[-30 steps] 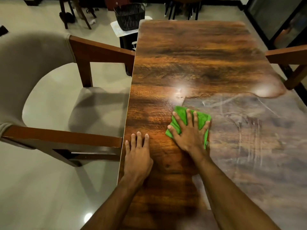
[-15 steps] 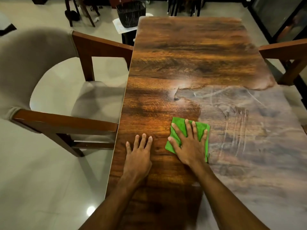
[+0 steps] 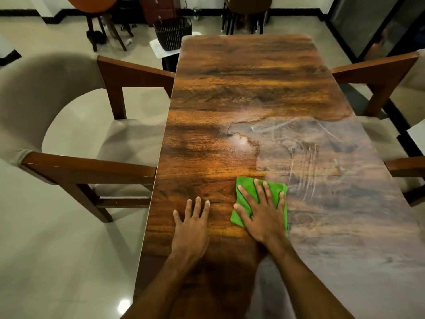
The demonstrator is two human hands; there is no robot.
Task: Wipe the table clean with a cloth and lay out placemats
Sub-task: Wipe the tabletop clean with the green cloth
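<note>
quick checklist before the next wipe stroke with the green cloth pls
1. Right hand pressed flat on the green cloth: ok.
2. Cloth lying flat on the table, not bunched: ok.
3. Left hand braced flat on the wood, apart from the cloth: ok.
4. Hazy film to the right of the cloth wiped off: not ok, streaks show.
5. Cloth underside clean enough: cannot tell.
6. Placemats at hand: not ok, none in view.

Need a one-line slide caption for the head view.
Right hand presses a green cloth on the wooden table; left hand rests flat beside it; hazy film covers the right side.
</note>
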